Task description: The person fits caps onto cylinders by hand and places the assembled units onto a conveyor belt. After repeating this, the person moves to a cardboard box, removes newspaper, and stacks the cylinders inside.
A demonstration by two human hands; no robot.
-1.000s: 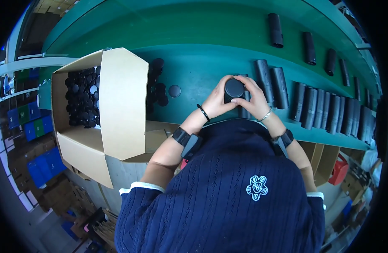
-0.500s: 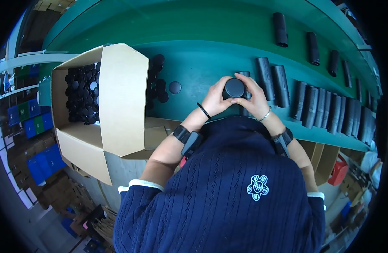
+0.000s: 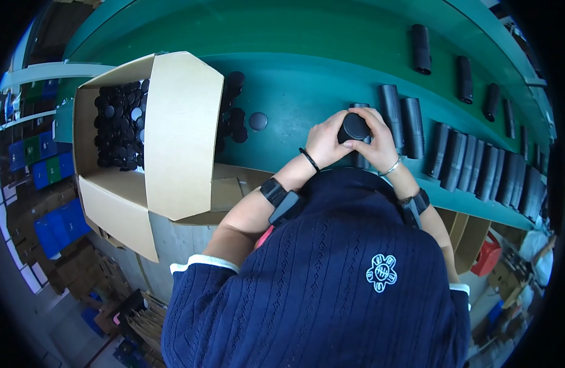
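Both of my hands close around a black cylinder (image 3: 356, 127) with a round flat end facing up. My left hand (image 3: 326, 138) wraps its left side and my right hand (image 3: 380, 140) its right side, thumbs meeting at the near side. The cylinder's lower part is hidden by my fingers. Partly behind my hands lies another black tube (image 3: 360, 161). Two ribbed black tubes (image 3: 391, 115) lie just right of my right hand. To the left of my left hand, a single black disc (image 3: 258, 121) rests on the green table (image 3: 288, 86).
An open cardboard box (image 3: 183, 135) full of black discs (image 3: 119, 126) stands at the left, with more discs (image 3: 236, 116) beside its flap. A row of black tubes (image 3: 472, 162) lies at the right. Further tubes (image 3: 421, 49) are spaced along the far green strip.
My hands and the cylinder have shifted slightly right, and the cylinder's top is tilted a little more. The tubes on the far strip have moved right and nearer. The whole view has shifted slightly.
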